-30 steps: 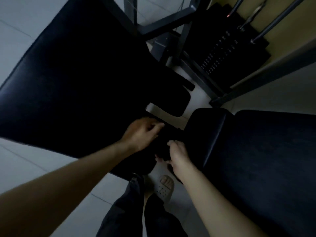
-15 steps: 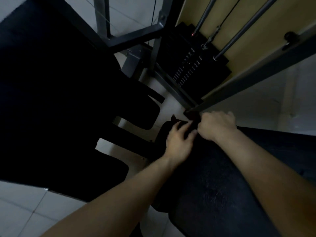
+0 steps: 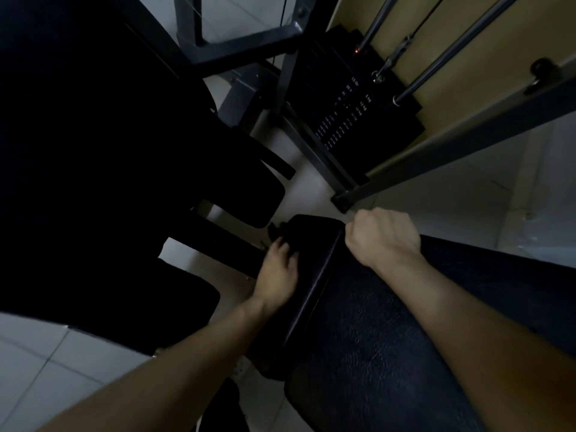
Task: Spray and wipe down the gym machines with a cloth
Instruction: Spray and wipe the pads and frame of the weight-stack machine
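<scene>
Weight stack (image 3: pixel 349 116) sits inside the grey machine frame (image 3: pixel 467 137), threaded by two guide rods (image 3: pixel 452 48).

Black padded bench (image 3: pixel 374 338) runs lower right.

Left hand (image 3: pixel 277 272) - palm down on the bench's end face, fingers straight and slightly apart, tips at a dark bunched shape (image 3: pixel 276 229) by the pad's end. This is possibly the cloth; too dark to confirm.

Right hand (image 3: pixel 385 236) - back up on the bench's top corner, fingers curled under in a fist. Cannot tell whether it holds anything.

A second large black pad (image 3: pixel 93 151) fills the left side, over pale floor tiles (image 3: pixel 46 369).
</scene>
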`<state>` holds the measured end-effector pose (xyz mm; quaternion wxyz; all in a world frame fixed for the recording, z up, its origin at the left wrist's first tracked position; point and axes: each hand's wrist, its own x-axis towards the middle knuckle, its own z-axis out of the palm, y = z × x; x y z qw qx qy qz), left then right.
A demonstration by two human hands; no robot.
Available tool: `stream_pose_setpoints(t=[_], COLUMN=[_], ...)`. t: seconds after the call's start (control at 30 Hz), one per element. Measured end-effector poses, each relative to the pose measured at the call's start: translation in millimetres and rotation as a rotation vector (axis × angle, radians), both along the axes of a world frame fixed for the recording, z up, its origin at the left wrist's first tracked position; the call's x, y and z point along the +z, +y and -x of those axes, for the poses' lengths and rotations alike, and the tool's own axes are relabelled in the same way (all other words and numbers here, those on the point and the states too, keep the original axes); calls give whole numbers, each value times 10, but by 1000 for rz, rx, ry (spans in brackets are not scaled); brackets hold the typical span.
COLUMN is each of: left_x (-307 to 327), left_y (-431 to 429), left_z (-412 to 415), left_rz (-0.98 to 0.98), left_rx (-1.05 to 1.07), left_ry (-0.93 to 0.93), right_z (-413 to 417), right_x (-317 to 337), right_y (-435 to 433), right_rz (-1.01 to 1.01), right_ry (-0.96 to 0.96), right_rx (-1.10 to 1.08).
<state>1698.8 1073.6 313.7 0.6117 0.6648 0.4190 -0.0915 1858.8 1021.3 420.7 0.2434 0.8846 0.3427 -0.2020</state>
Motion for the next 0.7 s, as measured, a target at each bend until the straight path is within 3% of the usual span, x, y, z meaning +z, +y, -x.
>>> stream_pose_setpoints(t=[0.1, 0.17, 0.27, 0.4, 0.47, 0.63, 0.7], left_x=[385, 326, -4, -625, -679, 19, 338], left_y=[-283, -277, -74, 114, 87, -371, -551], left_z=[177, 249, 250, 535, 743, 1005, 992], left_rz=[-74, -121, -83, 52, 41, -106, -145], left_rx=[-127, -214, -188, -97, -74, -70, -121], left_ry=[-334, -376, -208, 200, 290, 52, -174], right_z=[-12, -9, -31, -28, -25, -8, 2], right_x=[-4, -7, -22, -31, -41, -42, -15], right_y=[-9, -6, 0, -3, -6, -1, 5], right_rz=[-10, -8, 0, -8, -5, 10, 21], right_ry=[1, 2, -6, -18, -27, -53, -54], right_rx=[8, 13, 6, 20, 35, 26, 25])
